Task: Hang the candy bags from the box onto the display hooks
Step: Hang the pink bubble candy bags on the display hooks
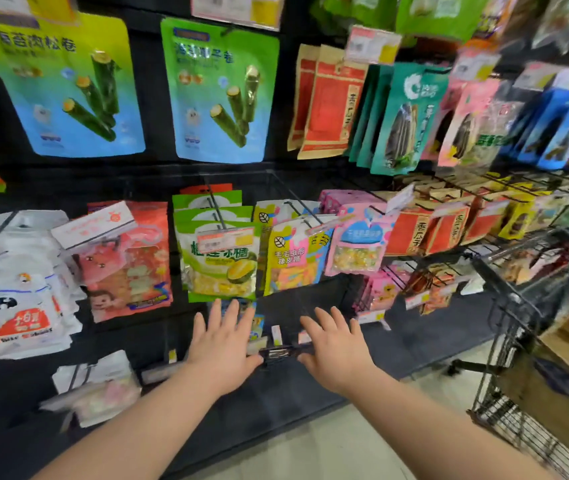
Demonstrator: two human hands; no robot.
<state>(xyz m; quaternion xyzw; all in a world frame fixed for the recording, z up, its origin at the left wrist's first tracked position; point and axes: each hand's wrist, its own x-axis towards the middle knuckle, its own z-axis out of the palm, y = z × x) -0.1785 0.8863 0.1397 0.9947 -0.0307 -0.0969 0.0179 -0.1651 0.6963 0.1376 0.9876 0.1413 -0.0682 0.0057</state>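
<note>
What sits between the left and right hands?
In the head view, a short dark bar lies between the left hand and the right hand, near both thumbs. Small price tags stand just above it.

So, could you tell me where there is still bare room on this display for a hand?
The black panel below the yellow gummy bag, above your right hand, looks free; so does the dark ledge beneath. Crowded: the white bags at left, the red packs at right.
</note>
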